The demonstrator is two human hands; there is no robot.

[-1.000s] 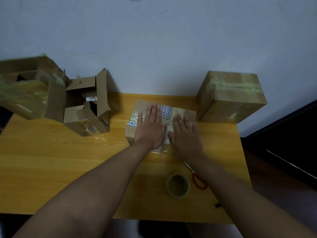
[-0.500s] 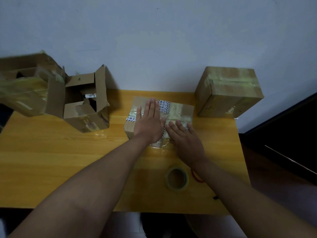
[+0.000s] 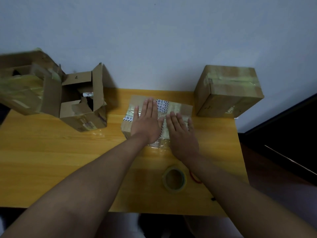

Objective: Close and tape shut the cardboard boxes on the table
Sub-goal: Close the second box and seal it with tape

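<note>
Head view, left to right across the tabletop (image 3: pixel 51 160). At the far left corner, partly off the edge: a large cardboard box (image 3: pixel 22 88), blurred, flaps up, yellowish tape on its side. Just beside it, touching: an open box (image 3: pixel 82 107), flaps standing, a "7" on the rear flap, something pale and dark inside, too small to tell. At the middle of the far edge, against the wall (image 3: pixel 154 40): a flat small box (image 3: pixel 180 107), closed, clear tape over its top and a white printed label with striped borders. Left hand (image 3: pixel 147 122) flat on the top of that small box, fingers straight and close together, thumb out to the left, pressing down. Right hand (image 3: pixel 181 133) flat just beside it, fingers straight and slightly spread over the taped part, heel past the box's near side. Nothing gripped by either hand. Near the front edge, right of centre: a tape roll (image 3: pixel 174 180) lying flat. Touching distance to its right, mostly hidden under the right forearm: red-handled scissors (image 3: pixel 194 177). At the far right corner: a taped box (image 3: pixel 228 93), shut, tape band across the top, overhanging the edge.
</note>
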